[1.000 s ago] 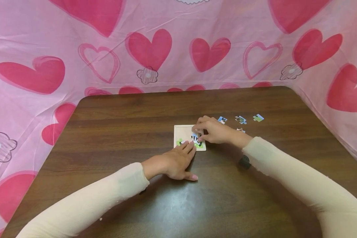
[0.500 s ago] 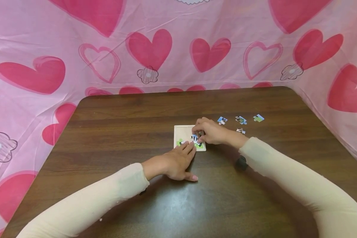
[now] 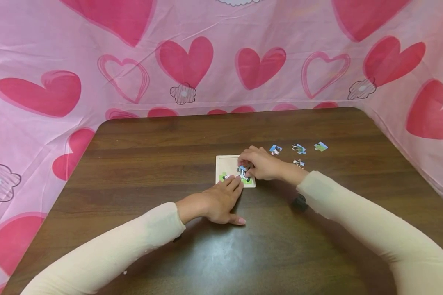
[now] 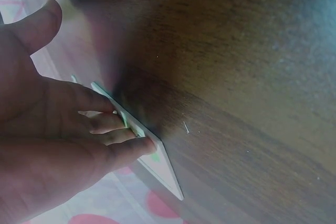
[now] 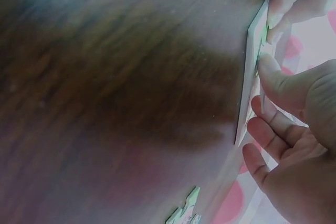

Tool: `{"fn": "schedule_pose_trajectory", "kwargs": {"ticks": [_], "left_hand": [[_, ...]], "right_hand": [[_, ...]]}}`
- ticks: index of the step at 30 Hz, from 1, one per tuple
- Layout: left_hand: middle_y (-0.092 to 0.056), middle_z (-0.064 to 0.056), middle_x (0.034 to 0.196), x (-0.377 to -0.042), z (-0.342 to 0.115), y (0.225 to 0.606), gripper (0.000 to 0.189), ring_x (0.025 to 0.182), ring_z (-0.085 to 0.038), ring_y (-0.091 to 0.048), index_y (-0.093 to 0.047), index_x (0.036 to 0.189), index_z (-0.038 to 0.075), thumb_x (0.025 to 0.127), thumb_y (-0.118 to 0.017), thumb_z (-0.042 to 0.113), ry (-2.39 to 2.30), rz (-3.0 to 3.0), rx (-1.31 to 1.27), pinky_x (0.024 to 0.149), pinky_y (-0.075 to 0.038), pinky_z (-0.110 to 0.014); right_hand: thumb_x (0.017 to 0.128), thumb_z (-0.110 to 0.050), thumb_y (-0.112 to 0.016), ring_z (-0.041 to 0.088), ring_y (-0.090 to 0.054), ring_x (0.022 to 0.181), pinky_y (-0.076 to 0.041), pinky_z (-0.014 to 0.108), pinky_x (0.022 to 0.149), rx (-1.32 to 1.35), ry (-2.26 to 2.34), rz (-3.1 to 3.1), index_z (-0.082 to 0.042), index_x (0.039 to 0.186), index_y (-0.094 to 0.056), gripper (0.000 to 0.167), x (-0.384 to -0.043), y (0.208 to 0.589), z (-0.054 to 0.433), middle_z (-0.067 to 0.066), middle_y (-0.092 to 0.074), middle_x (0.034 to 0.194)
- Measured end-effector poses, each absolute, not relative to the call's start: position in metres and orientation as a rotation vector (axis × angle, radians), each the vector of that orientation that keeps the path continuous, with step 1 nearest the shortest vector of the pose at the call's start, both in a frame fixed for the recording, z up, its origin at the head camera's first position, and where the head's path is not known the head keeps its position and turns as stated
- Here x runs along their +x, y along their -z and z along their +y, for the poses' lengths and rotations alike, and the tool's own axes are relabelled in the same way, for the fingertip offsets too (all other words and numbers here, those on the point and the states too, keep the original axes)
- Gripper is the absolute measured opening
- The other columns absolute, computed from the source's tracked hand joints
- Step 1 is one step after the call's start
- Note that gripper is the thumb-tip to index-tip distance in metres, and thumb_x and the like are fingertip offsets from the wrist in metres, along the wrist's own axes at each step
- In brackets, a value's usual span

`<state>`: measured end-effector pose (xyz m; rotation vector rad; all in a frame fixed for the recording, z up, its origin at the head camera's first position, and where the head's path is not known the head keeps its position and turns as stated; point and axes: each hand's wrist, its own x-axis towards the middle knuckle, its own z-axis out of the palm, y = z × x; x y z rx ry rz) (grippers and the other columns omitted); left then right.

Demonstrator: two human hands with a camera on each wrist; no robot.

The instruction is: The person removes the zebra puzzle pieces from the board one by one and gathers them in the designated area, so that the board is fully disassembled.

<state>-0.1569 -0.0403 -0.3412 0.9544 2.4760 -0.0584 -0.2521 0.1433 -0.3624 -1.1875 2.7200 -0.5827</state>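
Room to pass over table (image 3: 151, 155) left of puzzle tray (image 3: 217, 166); left hand (image 3: 221, 203) blocks near edge, right hand (image 3: 263, 163) right side; loose pieces (image 3: 300, 149) lie farther right.

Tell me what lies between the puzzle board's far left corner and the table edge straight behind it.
Only bare brown tabletop, as the head view shows; the loose pieces lie off to the right of the puzzle board.

Dark wood-grain table (image 3: 151, 159) with rounded far corners; reflects pale light (image 3: 221, 250). Creased pink fabric backdrop (image 3: 225, 24); hangs behind and at both sides, printed with solid hearts (image 3: 186, 59), outlined hearts (image 3: 123, 78) and sketched flowers (image 3: 183, 94).
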Motion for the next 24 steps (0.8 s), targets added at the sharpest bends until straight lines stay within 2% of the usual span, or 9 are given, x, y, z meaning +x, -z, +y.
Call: {"fn": "schedule_pose_trajectory", "kwargs": {"ticks": [6, 14, 19, 24], "left_hand": [[-0.003, -0.015, 0.161, -0.157, -0.04, 0.342, 0.1, 0.147, -0.03, -0.001, -0.011, 0.154, 0.001, 0.088, -0.05, 0.066, 0.062, 2.479, 0.953, 0.117, -0.015, -0.042], [-0.001, -0.015, 0.161, -0.157, -0.04, 0.341, 0.1, 0.147, -0.03, 0.0, -0.009, 0.154, 0.002, 0.088, -0.049, 0.067, 0.063, 2.465, 0.948, 0.117, -0.015, -0.043], [-0.001, -0.015, 0.161, -0.157, -0.04, 0.34, 0.1, 0.147, -0.03, 0.0, -0.009, 0.154, 0.002, 0.088, -0.049, 0.067, 0.068, 2.467, 0.949, 0.117, -0.016, -0.043], [-0.002, -0.014, 0.161, -0.157, -0.04, 0.34, 0.1, 0.147, -0.03, 0.0, -0.01, 0.154, 0.002, 0.088, -0.05, 0.066, 0.06, 2.471, 0.95, 0.117, -0.015, -0.043]], "right_hand": [[0.077, -0.009, -0.08, 0.018, -0.046, 0.083, -0.036, 0.036, 0.073, -1.327, 0.527, 2.736, -0.01, 0.1, -0.07, 0.025, -0.251, 0.363, 0.146, 0.0, -0.058, 0.083], [0.081, -0.009, -0.077, 0.019, -0.047, 0.085, -0.038, 0.038, 0.073, -1.386, 0.462, 2.723, -0.009, 0.101, -0.071, 0.021, -0.251, 0.36, 0.152, 0.001, -0.058, 0.085], [0.081, -0.009, -0.077, 0.019, -0.049, 0.087, -0.041, 0.038, 0.078, -1.375, 0.519, 2.682, -0.008, 0.106, -0.072, 0.025, -0.252, 0.356, 0.159, 0.001, -0.061, 0.09], [0.079, -0.005, -0.078, 0.024, -0.054, 0.089, -0.046, 0.039, 0.08, -1.374, 0.598, 2.692, -0.001, 0.109, -0.071, 0.031, -0.254, 0.352, 0.172, 0.006, -0.066, 0.096]]}}
